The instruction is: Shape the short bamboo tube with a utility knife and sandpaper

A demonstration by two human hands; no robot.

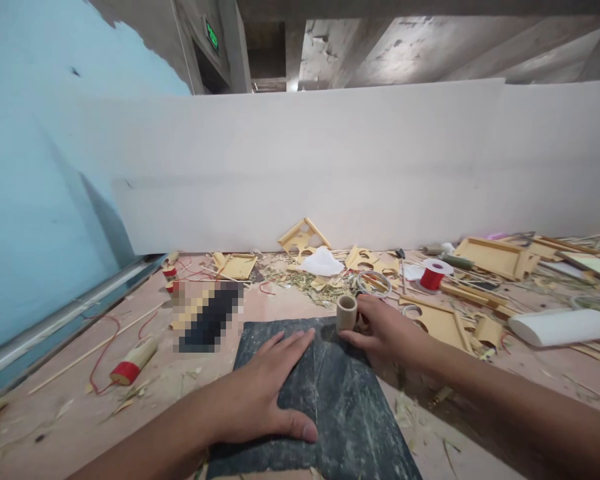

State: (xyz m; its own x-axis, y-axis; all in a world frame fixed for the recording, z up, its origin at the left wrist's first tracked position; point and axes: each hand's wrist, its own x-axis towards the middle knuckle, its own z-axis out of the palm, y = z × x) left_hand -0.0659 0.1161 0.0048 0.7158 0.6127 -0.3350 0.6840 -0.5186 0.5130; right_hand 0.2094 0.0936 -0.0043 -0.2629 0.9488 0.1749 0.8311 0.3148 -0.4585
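A dark, scuffed sheet (345, 407) lies on the work surface in front of me. My left hand (265, 380) rests flat on its left half, fingers stretched out and thumb spread, holding nothing. At the sheet's far right corner, my right hand (380, 327) grips a short hollow tube (347, 315), pale like bamboo. The tube stands upright with its open end facing up. My thumb is at its near side, while the other fingers are partly hidden behind it.
Left lies a bamboo piece with a red end (130, 363) and red cord. Wood shavings, a white crumpled sheet (323, 262) and cut wooden boards (497, 257) line the back. A red thread spool (433, 275) and white oval block (563, 327) sit right. A white partition (350, 167) stands behind.
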